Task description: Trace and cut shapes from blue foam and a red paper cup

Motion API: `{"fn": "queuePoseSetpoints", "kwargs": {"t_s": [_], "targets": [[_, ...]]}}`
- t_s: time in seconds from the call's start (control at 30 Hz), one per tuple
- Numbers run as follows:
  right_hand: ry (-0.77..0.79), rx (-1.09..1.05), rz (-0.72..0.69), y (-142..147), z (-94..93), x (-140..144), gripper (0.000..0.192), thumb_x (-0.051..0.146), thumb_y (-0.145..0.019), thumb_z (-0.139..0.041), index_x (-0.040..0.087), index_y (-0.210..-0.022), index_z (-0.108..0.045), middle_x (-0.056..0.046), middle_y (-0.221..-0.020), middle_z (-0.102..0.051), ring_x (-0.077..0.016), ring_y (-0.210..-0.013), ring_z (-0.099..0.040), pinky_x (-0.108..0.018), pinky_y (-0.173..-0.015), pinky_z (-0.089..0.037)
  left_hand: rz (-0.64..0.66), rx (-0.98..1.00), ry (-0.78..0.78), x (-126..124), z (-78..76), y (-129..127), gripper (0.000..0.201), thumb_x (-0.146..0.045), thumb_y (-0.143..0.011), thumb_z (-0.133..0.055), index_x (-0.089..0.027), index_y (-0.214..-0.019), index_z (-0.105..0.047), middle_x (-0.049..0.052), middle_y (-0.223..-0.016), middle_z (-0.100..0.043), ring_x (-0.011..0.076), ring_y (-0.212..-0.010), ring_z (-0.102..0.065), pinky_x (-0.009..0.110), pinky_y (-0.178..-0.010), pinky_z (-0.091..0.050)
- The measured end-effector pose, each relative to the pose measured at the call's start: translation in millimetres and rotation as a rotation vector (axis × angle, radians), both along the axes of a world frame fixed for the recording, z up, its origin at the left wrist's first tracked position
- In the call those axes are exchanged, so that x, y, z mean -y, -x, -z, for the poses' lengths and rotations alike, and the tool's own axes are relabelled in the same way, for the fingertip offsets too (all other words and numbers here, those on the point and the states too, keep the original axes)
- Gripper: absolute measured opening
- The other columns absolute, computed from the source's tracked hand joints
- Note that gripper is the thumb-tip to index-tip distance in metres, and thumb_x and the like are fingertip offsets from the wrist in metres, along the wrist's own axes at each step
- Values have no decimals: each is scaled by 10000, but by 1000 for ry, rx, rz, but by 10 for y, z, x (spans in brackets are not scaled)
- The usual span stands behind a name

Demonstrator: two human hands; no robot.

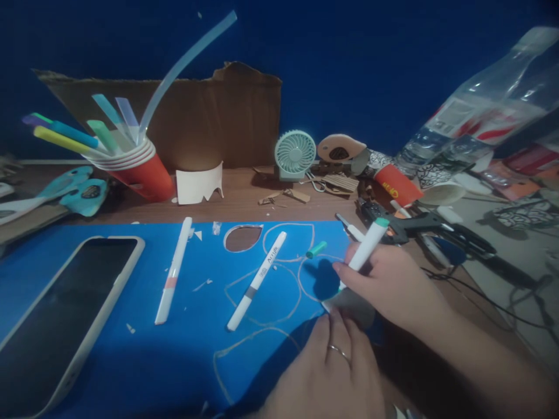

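My right hand is closed around a white marker with a green end, held slanted with its tip down. The tip meets the edge of a pale, flat cut piece. My left hand, with a ring on one finger, has its fingers together on that piece and holds it; the thumb is hidden. Under both hands lies a blue sheet with pale outlines drawn on it. A small green cap rests left of my right hand. Two more white markers, one grey-banded and one pink-banded, lie further left.
A phone lies at left, near teal-handled scissors. Behind stand a red cup of pens, a small fan and cardboard. At right are a black glue gun, its cable, cups and a plastic bottle.
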State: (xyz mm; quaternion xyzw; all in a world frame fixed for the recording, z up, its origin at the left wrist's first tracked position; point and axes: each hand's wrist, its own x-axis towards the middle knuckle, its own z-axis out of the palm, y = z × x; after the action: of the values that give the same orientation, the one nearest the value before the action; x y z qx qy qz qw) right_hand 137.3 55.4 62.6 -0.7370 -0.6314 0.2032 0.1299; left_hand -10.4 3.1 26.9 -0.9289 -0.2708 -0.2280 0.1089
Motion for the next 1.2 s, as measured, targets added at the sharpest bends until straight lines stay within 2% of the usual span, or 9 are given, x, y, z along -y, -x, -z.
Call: {"fn": "queuePoseSetpoints", "kwargs": {"t_s": [0.17,0.37,0.7,0.93,1.2], "targets": [[-23,13,7,-45,30,30,303,407,-757,-484,193,-544,-516,20,-477,-521,-115,-445,-470,-233,-397,-279,24,-32,-17,19,38,17,352,-137,-808,-341,-100,-996,-637,79,-981,-671,244,-935,-598,346,-856,-416],[-46,42,27,-45,-12,22,305,379,-740,-497,184,-505,-500,39,-410,-444,-98,-385,-410,-228,-390,-281,52,-84,-41,-5,25,39,347,-178,-823,-364,-80,-1042,-615,95,-1014,-661,252,-950,-595,347,-851,-428],[-5,72,77,-65,-41,-7,307,390,-738,-487,184,-515,-533,6,-457,-534,-127,-425,-477,-245,-412,-304,54,-78,-27,7,4,28,348,-160,-815,-364,-78,-1055,-603,95,-1037,-656,248,-969,-590,354,-868,-412],[-15,51,93,-79,-24,19,293,391,-734,-498,183,-534,-550,-2,-458,-534,-136,-421,-480,-254,-404,-298,56,-78,-36,-18,32,51,334,-166,-801,-415,-77,-1066,-597,102,-1034,-655,243,-960,-591,335,-863,-417],[-63,-7,119,-133,-10,87,273,389,-750,-507,190,-568,-550,6,-498,-543,-135,-471,-494,-249,-451,-329,102,-104,70,-59,-116,72,394,-171,-848,-287,-37,-1050,-597,159,-1030,-646,249,-947,-604,332,-820,-453]]}}
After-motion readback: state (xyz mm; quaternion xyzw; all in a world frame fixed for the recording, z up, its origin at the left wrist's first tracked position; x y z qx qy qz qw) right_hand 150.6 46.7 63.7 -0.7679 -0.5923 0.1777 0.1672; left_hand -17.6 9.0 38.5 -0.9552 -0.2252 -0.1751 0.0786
